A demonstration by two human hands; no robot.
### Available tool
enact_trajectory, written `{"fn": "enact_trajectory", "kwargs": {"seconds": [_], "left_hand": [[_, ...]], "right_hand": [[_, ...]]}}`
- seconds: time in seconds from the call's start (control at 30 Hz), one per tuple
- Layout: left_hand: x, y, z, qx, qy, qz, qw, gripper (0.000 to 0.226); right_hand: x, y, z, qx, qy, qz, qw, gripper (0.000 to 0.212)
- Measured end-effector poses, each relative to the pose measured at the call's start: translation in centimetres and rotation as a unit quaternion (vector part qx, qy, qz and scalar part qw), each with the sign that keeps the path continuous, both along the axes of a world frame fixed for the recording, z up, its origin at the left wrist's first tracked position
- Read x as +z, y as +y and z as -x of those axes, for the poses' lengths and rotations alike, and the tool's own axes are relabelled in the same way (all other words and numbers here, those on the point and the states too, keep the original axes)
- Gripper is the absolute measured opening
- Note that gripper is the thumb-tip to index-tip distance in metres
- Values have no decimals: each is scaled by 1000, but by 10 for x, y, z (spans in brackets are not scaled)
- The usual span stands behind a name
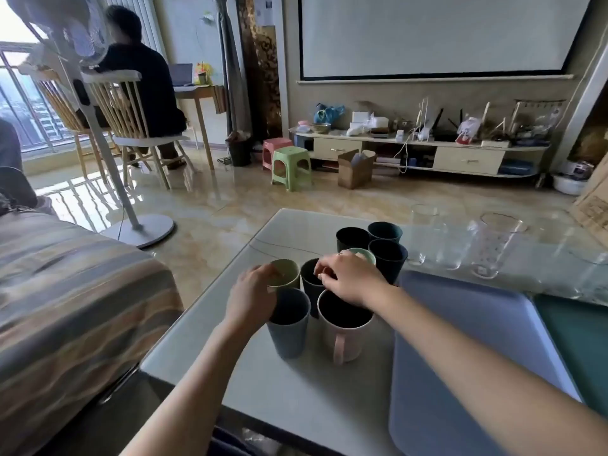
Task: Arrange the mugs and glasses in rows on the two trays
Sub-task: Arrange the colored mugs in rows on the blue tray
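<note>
Several mugs stand bunched on the grey table [296, 390], left of a blue tray [460, 357]; a green tray [579, 340] lies beyond it. My left hand [255, 294] curls over the rim of a light green mug [286, 274], its palm against a blue mug [289, 327]. My right hand [352, 278] pinches the rim of a dark mug [309, 278], above a pink mug [345, 330]. A mint mug [363, 255] is half hidden behind it. Clear glasses [493, 245] stand behind the trays. Both trays are bare.
Three more dark mugs [388, 261] stand at the back of the cluster. A striped sofa [65, 291] borders the table's left. A fan stand [138, 228], stools [291, 166] and a seated person [141, 80] are further off across the floor.
</note>
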State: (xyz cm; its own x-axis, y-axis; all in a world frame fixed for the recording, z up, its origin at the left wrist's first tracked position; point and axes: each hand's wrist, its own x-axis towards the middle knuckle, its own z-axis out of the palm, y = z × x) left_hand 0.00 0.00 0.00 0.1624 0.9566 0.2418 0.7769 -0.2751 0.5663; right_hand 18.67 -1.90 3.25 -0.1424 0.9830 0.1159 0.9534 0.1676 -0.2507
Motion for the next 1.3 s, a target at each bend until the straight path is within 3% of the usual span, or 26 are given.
{"fn": "enact_trajectory", "kwargs": {"seconds": [0.13, 0.33, 0.5, 0.63, 0.87, 1.0, 1.1, 1.3], "left_hand": [[-3, 4, -4, 6, 93, -19, 995, 44], [-6, 4, -10, 1, 142, 26, 990, 32], [-4, 5, -14, 1, 108, 32, 994, 24], [1, 8, -12, 26, 82, 16, 996, 21], [24, 7, -7, 100, 8, -63, 993, 12], [39, -4, -10, 133, -30, -160, 978, 10], [46, -9, -14, 141, -55, -197, 969, 13], [54, -14, -28, 48, -90, -258, 961, 15]], "right_hand": [[-2, 11, 18, 26, -55, -6, 998, 25], [-7, 18, 25, 19, -53, 37, 998, 29], [-12, 17, 25, 16, -38, 53, 998, 36], [-12, 10, 24, 30, -13, -30, 999, 41], [-12, -5, 21, 135, 120, -96, 979, 67], [-8, -12, 18, 139, 135, -64, 979, 65], [-4, -17, 18, 115, 161, -103, 975, 54], [11, -28, -1, 118, 142, -182, 966, 42]]}}
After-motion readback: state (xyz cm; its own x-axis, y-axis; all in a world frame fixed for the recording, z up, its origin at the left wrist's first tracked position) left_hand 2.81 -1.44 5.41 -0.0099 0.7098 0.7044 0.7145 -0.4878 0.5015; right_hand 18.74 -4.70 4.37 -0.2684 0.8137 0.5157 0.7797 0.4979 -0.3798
